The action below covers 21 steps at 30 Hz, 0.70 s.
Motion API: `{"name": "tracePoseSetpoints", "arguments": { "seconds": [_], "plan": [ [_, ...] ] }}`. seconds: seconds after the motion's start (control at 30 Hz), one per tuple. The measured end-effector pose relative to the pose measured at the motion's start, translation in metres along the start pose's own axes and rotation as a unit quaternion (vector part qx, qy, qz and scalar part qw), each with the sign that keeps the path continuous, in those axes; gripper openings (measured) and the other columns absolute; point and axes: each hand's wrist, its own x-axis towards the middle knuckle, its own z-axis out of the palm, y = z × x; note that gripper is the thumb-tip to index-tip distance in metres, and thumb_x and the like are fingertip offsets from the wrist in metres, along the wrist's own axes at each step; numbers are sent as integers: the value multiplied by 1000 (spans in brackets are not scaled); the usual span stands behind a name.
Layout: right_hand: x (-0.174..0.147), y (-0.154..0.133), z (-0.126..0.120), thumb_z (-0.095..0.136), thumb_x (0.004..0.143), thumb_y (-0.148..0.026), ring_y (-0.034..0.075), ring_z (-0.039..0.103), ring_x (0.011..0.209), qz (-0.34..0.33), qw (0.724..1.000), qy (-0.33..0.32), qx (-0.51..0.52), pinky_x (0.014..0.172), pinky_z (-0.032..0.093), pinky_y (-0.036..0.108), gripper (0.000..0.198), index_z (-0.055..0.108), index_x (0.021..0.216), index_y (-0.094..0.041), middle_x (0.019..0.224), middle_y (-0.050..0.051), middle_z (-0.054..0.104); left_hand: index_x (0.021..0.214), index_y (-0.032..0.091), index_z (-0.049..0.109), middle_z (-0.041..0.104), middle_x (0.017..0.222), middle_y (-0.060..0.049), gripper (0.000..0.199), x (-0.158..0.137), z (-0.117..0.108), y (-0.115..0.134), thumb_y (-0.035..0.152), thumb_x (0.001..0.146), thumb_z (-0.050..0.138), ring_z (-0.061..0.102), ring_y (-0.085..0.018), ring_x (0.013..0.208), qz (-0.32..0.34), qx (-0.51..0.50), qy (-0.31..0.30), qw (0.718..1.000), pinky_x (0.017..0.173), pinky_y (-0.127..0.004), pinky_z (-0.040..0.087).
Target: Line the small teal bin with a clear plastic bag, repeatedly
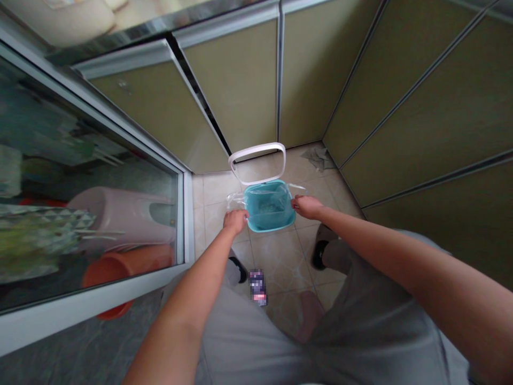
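Observation:
A blue-green trash bin stands on the tiled floor between my feet and the cabinets. A clear plastic bag lines it, with loose ends spread past the rim on both sides. My left hand is closed at the bin's left rim, pinching the bag's edge. On the opposite side my right hand is closed at the rim, also on the bag; its fingertips are small and partly hidden. Behind the bin, a white rim frame is tilted up, apart from both hands.
Olive cabinets enclose the back and right. A glass sliding door stands at left, with an orange bucket and a pink tub behind it. A blurred small packet and a grey rag lie on the floor.

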Motion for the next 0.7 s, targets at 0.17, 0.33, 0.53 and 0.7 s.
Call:
{"name": "tracePoseSetpoints", "arguments": {
  "seconds": [0.17, 0.33, 0.53, 0.7],
  "plan": [
    [-4, 6, -2, 52, 95, -25, 23, 68, 97, 14, 1000, 23, 13, 77, 46, 29, 25, 73, 110, -23, 118, 11, 72, 109, 30, 78, 77, 116, -4, 30, -5, -1, -9, 21, 92, 55, 68, -23, 108, 11, 4, 14, 1000, 94, -35, 48],
    [-6, 7, -3, 55, 92, -23, 22, 67, 97, 11, 999, 35, 16, 76, 45, 27, 27, 72, 113, -23, 117, 10, 73, 99, 28, 78, 77, 106, -3, 21, -8, -5, -11, 23, 89, 60, 68, -23, 102, 31, -10, 42, 999, 90, -33, 48],
    [-4, 12, 0, 63, 85, -25, 20, 68, 86, -2, 1000, 13, 5, 71, 44, 26, 15, 76, 93, -24, 99, 6, 77, 92, 25, 76, 75, 105, -4, 16, -13, -4, -8, 20, 86, 62, 67, -22, 100, 74, 7, 27, 997, 88, -31, 49],
    [-5, 13, 7, 69, 76, -22, 20, 68, 82, -27, 998, -56, -5, 71, 46, 26, 12, 77, 84, -25, 91, 3, 77, 87, 24, 74, 75, 104, -6, 15, -18, 11, -6, 17, 82, 62, 68, -23, 102, 126, 38, -27, 991, 88, -33, 50]
  ]
}}
